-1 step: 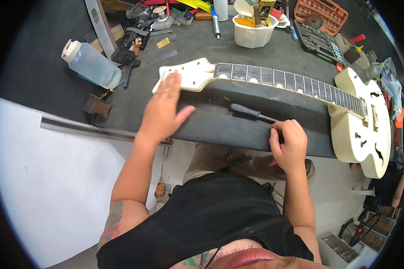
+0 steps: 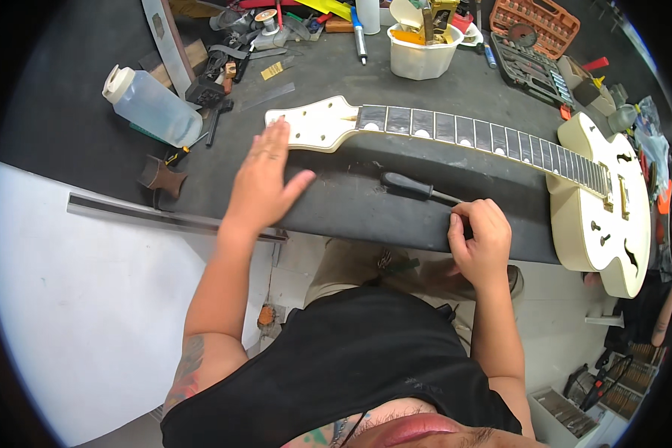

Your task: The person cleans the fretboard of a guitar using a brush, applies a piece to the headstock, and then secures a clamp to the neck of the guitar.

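A cream-white hollow-body guitar with no strings lies across the bench, its body at the right and its dark fretboard running left to the white headstock. My left hand is stretched out, fingertips over the headstock's left end and thumb spread apart. Below the neck lies a screwdriver with a dark handle. Its shaft points to my right hand, which rests at the bench's front edge with curled fingers. They cover the shaft's end, so whether they grip it is hidden.
On the black bench a water bottle leans at the left, near a brown block. Behind the neck stand a white tub of small items and an open tool case. Loose tools clutter the back left.
My left hand has slid left and slightly toward me, toward the headstock's end, uncovering more of its face. My right hand, the screwdriver and the guitar stay in place.
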`<state>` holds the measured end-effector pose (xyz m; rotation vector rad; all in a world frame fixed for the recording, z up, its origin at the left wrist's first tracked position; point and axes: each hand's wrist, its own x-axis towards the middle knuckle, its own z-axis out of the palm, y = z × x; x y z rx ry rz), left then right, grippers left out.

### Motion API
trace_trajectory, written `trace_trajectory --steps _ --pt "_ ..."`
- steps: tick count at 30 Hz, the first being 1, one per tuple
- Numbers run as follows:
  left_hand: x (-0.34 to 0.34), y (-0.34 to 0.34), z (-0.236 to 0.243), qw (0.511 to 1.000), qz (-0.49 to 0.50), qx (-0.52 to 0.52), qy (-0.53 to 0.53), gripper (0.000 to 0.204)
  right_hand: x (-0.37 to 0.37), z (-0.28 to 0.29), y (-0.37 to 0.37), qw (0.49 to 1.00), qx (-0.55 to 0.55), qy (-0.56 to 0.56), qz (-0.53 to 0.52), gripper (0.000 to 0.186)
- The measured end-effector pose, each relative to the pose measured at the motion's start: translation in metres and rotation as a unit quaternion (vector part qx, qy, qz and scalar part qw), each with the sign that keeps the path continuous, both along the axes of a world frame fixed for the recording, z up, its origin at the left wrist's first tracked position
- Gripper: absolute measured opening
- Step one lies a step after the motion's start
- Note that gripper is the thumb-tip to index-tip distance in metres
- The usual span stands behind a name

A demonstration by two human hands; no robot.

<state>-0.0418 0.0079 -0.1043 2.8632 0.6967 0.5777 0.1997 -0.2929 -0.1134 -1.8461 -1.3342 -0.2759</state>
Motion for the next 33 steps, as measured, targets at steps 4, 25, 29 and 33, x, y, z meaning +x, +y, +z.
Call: trace_trajectory --steps 4,25,29,33 --pt "-0.010 0.030 -0.010 0.992 0.109 0.018 0.052 0.085 0.000 0.001 0.000 1.000 -0.006 -0.003 -0.003 0.011" --pt "-0.028 0.011 0.013 0.992 0.041 -0.075 -0.093 0.047 0.001 0.000 0.000 1.000 -0.002 -0.008 0.002 0.012" --pt "-0.015 -0.005 0.018 0.976 0.082 -0.092 -0.182 0.022 0.000 -0.002 0.001 1.000 -0.002 0.012 -0.023 0.014" --pt "0.039 -0.070 0.020 0.961 -0.107 -0.131 -0.218 0.027 0.000 0.005 0.004 0.997 -0.043 0.021 -0.062 0.025"
